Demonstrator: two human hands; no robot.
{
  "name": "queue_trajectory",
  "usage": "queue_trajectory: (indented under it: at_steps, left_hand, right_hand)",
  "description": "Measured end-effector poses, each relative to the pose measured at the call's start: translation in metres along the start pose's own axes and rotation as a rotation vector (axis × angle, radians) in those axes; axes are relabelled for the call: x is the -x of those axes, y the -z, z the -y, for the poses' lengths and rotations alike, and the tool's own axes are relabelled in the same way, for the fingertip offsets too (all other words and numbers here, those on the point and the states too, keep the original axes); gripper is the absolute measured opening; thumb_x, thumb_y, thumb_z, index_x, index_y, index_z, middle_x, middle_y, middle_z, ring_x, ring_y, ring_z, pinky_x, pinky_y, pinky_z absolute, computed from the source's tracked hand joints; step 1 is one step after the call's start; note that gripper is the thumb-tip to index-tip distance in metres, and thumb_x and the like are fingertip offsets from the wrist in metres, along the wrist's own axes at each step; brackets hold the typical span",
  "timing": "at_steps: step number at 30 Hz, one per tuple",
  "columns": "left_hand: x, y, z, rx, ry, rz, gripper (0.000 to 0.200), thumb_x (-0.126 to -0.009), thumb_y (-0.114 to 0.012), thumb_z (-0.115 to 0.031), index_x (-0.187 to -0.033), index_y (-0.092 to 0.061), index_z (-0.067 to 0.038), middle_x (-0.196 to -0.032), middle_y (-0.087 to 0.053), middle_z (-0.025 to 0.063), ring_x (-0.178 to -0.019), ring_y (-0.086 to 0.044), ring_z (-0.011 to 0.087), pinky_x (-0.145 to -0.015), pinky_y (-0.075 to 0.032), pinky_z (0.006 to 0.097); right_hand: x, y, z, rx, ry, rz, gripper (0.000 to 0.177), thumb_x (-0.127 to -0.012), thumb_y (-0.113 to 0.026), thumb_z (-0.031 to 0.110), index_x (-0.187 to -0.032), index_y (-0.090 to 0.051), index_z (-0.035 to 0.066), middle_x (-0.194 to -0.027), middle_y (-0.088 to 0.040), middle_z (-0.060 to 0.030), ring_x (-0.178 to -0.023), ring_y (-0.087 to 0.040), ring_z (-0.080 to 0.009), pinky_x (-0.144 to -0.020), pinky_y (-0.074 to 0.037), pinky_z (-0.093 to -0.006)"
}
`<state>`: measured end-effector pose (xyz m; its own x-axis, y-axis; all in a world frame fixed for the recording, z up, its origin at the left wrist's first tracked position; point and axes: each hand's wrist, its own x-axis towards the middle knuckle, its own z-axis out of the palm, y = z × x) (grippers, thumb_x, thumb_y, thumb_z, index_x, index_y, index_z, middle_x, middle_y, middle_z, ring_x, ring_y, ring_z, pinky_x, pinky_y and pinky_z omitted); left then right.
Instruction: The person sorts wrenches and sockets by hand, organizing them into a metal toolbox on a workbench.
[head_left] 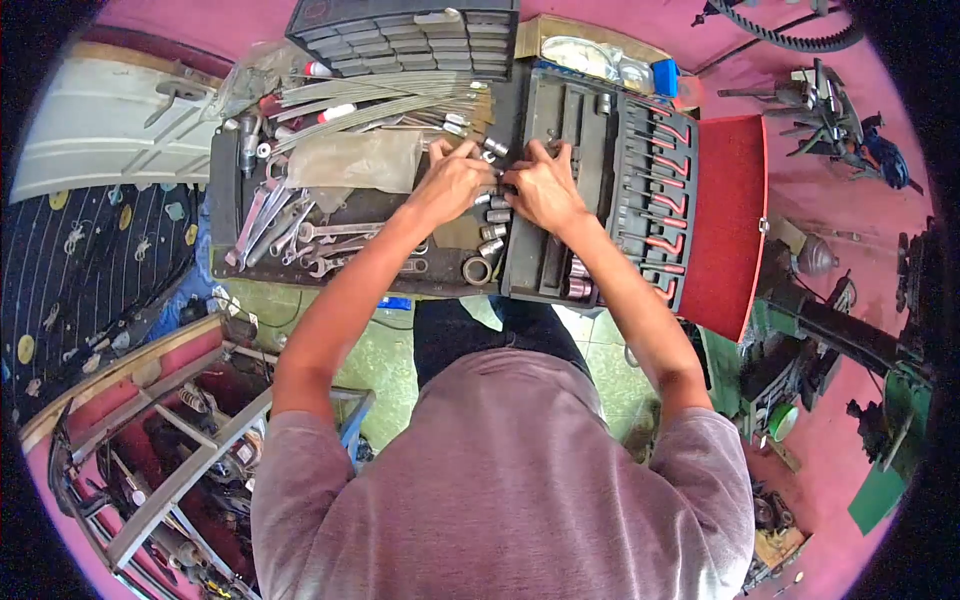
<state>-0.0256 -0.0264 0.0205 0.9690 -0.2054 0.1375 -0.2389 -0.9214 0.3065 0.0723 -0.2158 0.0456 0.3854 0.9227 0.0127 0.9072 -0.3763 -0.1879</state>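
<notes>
Both hands meet over the left edge of the toolbox tray [520,265], beside a column of chrome sockets [492,232]. My left hand [455,182] has its fingers bent inward, and a single socket [495,147] lies just past its fingertips. Across from it, my right hand [545,190] is curled, its thumb side close to the left fingertips. Whatever small piece is between the fingers is too hidden to name. To the left of my left hand lies a cloudy plastic bag [350,160]. A metal ring [477,270] sits near the bench's front edge.
Combination wrenches [265,220] and long thin rods [380,105] cover the bench's left part. Red-handled tools [665,190] line the case beside its open red lid [725,220]. A drawer cabinet [410,40] stands at the back. A metal-framed rack [180,480] is low on the left.
</notes>
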Motion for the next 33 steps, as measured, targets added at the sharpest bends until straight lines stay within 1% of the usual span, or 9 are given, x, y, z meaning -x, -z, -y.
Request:
queue_trajectory:
  at_steps: [9, 12, 15, 17, 23, 26, 28, 30, 33]
  left_hand:
    - [0.007, 0.000, -0.006, -0.008, -0.050, -0.030, 0.018, -0.074, -0.071, -0.009, -0.089, -0.079, -0.017, -0.100, -0.072, -0.0063, -0.109, -0.055, 0.0180, -0.094, -0.032, 0.0503]
    - [0.009, -0.007, -0.004, 0.054, 0.013, -0.039, 0.016, -0.076, -0.072, -0.009, -0.090, -0.077, -0.014, -0.096, -0.071, -0.0024, -0.108, -0.056, 0.0200, -0.093, -0.032, 0.0502]
    - [0.012, -0.009, -0.004, 0.083, 0.052, -0.035, 0.015, -0.076, -0.072, -0.010, -0.091, -0.075, -0.011, -0.094, -0.070, 0.0009, -0.106, -0.057, 0.0219, -0.092, -0.032, 0.0502]
    - [0.013, -0.008, -0.008, 0.104, 0.081, -0.064, 0.015, -0.076, -0.073, -0.010, -0.091, -0.074, -0.010, -0.092, -0.070, 0.0019, -0.107, -0.056, 0.0226, -0.091, -0.032, 0.0507]
    - [0.022, -0.015, -0.018, 0.080, 0.177, -0.125, 0.014, -0.077, -0.075, -0.014, -0.091, -0.073, -0.011, -0.090, -0.067, 0.0008, -0.109, -0.055, 0.0225, -0.091, -0.032, 0.0516]
    - [0.029, -0.018, -0.024, 0.112, 0.222, -0.203, 0.013, -0.078, -0.075, -0.016, -0.091, -0.073, -0.012, -0.089, -0.066, -0.0003, -0.108, -0.054, 0.0220, -0.092, -0.032, 0.0518]
    - [0.029, -0.016, -0.023, 0.106, 0.232, -0.157, 0.013, -0.079, -0.075, -0.016, -0.091, -0.073, -0.013, -0.091, -0.066, -0.0010, -0.109, -0.054, 0.0215, -0.093, -0.031, 0.0519]
    - [0.027, -0.012, -0.020, 0.114, 0.264, -0.078, 0.014, -0.077, -0.076, -0.015, -0.091, -0.075, -0.013, -0.098, -0.071, -0.0026, -0.113, -0.056, 0.0204, -0.096, -0.030, 0.0491]
    - [0.023, -0.003, -0.010, 0.135, 0.177, -0.048, 0.013, -0.078, -0.074, -0.012, -0.091, -0.075, -0.012, -0.105, -0.071, -0.0026, -0.114, -0.056, 0.0210, -0.097, -0.030, 0.0487]
  right_hand:
    - [-0.005, 0.005, 0.013, 0.122, -0.063, 0.066, 0.013, -0.078, -0.074, 0.022, -0.084, -0.076, 0.012, -0.087, -0.073, -0.0031, -0.116, -0.057, -0.0286, -0.094, -0.037, -0.0652]
    - [-0.009, 0.003, 0.020, 0.219, -0.096, 0.074, 0.013, -0.074, -0.074, 0.017, -0.086, -0.077, 0.016, -0.084, -0.071, -0.0026, -0.108, -0.058, -0.0284, -0.088, -0.039, -0.0598]
    - [-0.013, 0.003, 0.028, 0.236, -0.146, 0.094, 0.011, -0.076, -0.071, 0.013, -0.085, -0.076, 0.014, -0.083, -0.073, -0.0046, -0.110, -0.059, -0.0293, -0.091, -0.039, -0.0615]
    - [-0.013, 0.002, 0.031, 0.226, -0.170, 0.095, 0.010, -0.078, -0.069, 0.014, -0.082, -0.078, 0.012, -0.086, -0.075, -0.0075, -0.113, -0.059, -0.0294, -0.101, -0.036, -0.0674]
    - [-0.009, -0.012, 0.025, 0.122, -0.133, 0.040, 0.009, -0.075, -0.071, 0.015, -0.083, -0.075, 0.013, -0.085, -0.074, -0.0055, -0.116, -0.057, -0.0305, -0.097, -0.037, -0.0606]
    - [-0.009, -0.014, 0.019, 0.062, -0.120, -0.004, 0.015, -0.074, -0.072, 0.015, -0.089, -0.072, 0.014, -0.086, -0.075, -0.0047, -0.115, -0.057, -0.0301, -0.091, -0.036, -0.0553]
    - [-0.008, -0.011, 0.019, -0.007, -0.130, -0.028, 0.032, -0.072, -0.071, 0.007, -0.103, -0.073, 0.014, -0.095, -0.074, -0.0027, -0.112, -0.057, -0.0272, -0.094, -0.037, -0.0553]
    - [-0.005, -0.020, 0.017, 0.009, -0.093, -0.140, 0.022, -0.072, -0.073, 0.017, -0.094, -0.072, 0.014, -0.087, -0.075, -0.0036, -0.111, -0.057, -0.0299, -0.092, -0.036, -0.0559]
    - [0.003, -0.019, 0.025, -0.012, -0.151, -0.043, 0.029, -0.073, -0.075, 0.019, -0.101, -0.071, 0.012, -0.100, -0.074, -0.0053, -0.120, -0.055, -0.0324, -0.095, -0.035, -0.0619]
